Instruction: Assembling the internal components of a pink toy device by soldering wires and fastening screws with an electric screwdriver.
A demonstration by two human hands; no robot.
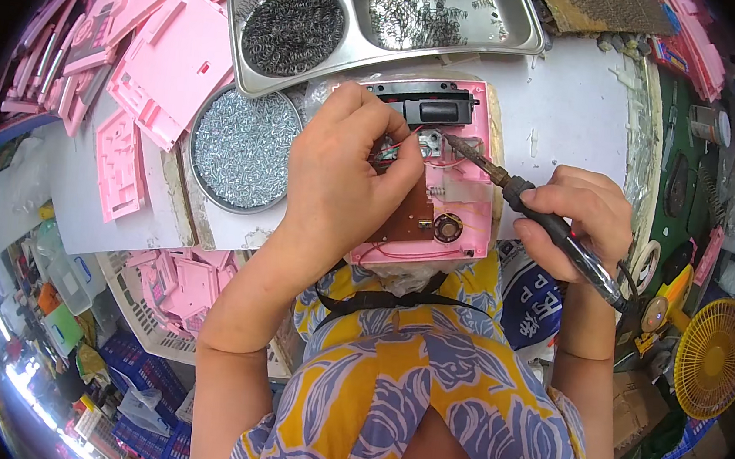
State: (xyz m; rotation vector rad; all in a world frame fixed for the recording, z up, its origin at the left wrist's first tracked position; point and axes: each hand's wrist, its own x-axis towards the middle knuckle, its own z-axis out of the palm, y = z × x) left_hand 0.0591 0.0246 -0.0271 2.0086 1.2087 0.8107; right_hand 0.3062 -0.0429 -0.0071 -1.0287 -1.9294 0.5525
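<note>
In front of me lies a pink plastic housing [470,240] with its inside facing up. My right hand [576,220] grips a soldering iron [551,225] by its black handle. Its tip reaches the small silvery metal part [430,143] in the middle of the housing. My left hand [338,161] is pinched at the same spot, on a thin red wire [392,150]; the fingers partly hide it. Above them sits a black plastic piece [435,110]. A brown circuit board [405,218], a small round black part [447,228] and a spring [434,192] are also in the housing.
A round tray of small screws [245,149] stands left of the housing. Behind it, a steel compartment tray [347,57] holds dark springs. Pink plastic parts [168,63] pile up at the left, more in a white basket [130,296]. A yellow fan [714,358] is at the right.
</note>
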